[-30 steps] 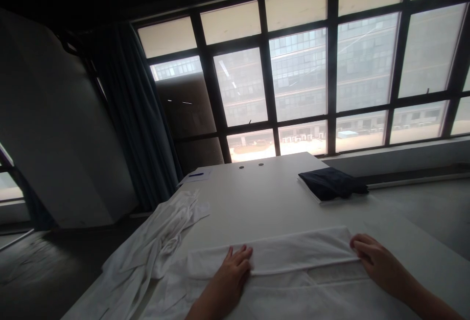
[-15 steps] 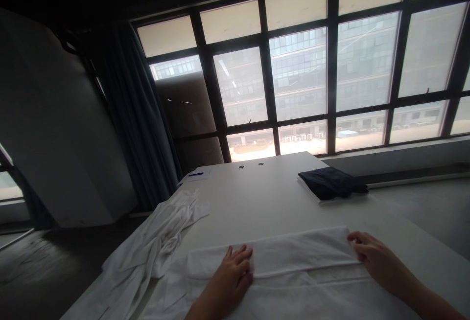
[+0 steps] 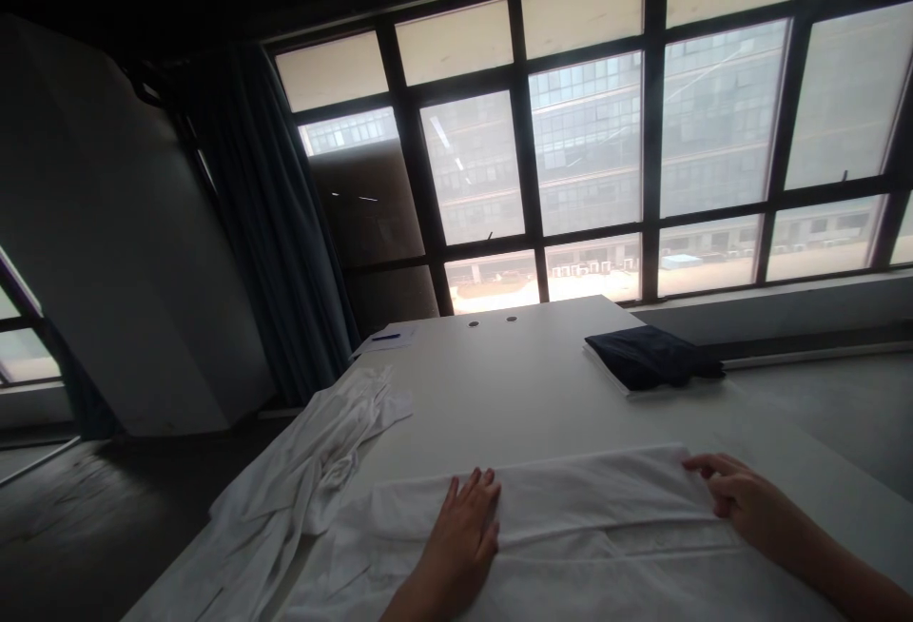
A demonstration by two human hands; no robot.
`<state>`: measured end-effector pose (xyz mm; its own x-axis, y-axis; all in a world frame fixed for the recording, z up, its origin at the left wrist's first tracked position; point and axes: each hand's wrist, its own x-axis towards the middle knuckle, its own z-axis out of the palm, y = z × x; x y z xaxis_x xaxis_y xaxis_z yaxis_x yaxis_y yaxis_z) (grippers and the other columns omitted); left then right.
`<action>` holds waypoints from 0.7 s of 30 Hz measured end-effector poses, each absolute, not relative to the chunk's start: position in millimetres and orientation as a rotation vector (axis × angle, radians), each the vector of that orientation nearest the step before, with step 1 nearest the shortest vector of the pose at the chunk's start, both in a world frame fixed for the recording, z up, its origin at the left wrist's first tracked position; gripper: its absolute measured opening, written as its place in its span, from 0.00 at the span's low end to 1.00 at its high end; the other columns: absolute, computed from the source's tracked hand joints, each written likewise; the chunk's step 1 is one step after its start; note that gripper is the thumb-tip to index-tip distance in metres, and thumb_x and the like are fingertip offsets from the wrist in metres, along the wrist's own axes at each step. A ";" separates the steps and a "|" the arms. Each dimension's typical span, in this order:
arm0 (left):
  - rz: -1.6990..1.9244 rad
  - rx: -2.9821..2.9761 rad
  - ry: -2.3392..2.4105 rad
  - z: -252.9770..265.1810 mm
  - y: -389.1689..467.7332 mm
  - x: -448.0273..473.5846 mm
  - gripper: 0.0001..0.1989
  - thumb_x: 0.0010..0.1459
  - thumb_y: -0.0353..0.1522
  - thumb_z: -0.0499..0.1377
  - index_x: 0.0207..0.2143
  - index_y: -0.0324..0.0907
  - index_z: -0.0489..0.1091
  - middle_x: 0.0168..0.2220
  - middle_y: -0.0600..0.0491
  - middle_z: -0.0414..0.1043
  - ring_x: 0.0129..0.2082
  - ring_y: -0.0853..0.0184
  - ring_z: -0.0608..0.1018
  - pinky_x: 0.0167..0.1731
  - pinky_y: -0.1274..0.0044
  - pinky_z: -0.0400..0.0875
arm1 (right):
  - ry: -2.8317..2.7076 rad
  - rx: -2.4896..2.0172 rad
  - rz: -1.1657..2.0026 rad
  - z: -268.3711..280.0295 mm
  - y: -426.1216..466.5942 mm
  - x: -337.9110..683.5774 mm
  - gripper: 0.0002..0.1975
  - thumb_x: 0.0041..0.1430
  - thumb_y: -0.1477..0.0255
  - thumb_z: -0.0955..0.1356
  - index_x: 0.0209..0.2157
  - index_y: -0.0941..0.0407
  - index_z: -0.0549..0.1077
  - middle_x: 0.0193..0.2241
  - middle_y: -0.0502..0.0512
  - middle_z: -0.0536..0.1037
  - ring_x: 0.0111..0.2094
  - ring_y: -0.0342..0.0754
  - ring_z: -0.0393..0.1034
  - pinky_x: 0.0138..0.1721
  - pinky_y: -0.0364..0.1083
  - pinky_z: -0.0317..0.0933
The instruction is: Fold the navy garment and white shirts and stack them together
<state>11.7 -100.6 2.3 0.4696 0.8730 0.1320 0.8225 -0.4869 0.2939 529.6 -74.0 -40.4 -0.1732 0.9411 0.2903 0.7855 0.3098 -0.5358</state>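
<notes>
A folded piece of white cloth (image 3: 571,494), apparently a garment, lies across the near part of the table with a long straight fold along its far side. My left hand (image 3: 463,536) rests flat on it, left of the middle, fingers stretched forward over the folded strip. At the cloth's far right corner is my right hand (image 3: 742,503). Its index finger reaches out to touch the edge, and the thumb sits a little apart from it. The other fingers of that hand are bent and partly hidden.
More white cloth (image 3: 314,479) lies crumpled along the table's left edge. A folded dark garment (image 3: 652,356) sits on something white at the right. Paper with a blue pen (image 3: 386,337) is at the far left corner of the white table (image 3: 499,384). Windows and a blue curtain (image 3: 285,223) stand behind.
The right thumb and fingers have drawn slightly back from the cloth's corner, and the index finger is straighter. My left hand stays on the cloth, its fingers a little straighter. The view has shifted slightly.
</notes>
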 end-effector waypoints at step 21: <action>0.217 2.459 1.616 12.1 -64.5 3.2 0.30 0.69 0.47 0.48 0.71 0.55 0.51 0.73 0.55 0.44 0.73 0.56 0.47 0.69 0.51 0.38 | -2.263 -1.425 0.115 6.8 -62.9 298.5 0.25 0.45 0.84 0.64 0.46 0.54 0.75 0.55 0.60 0.73 0.56 0.59 0.64 0.60 0.55 0.51</action>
<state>3.2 -64.5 12.1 0.3945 0.9187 0.0172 0.8908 -0.3870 0.2380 298.5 -62.9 6.8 -0.3570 0.8715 0.3362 0.8330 0.4599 -0.3075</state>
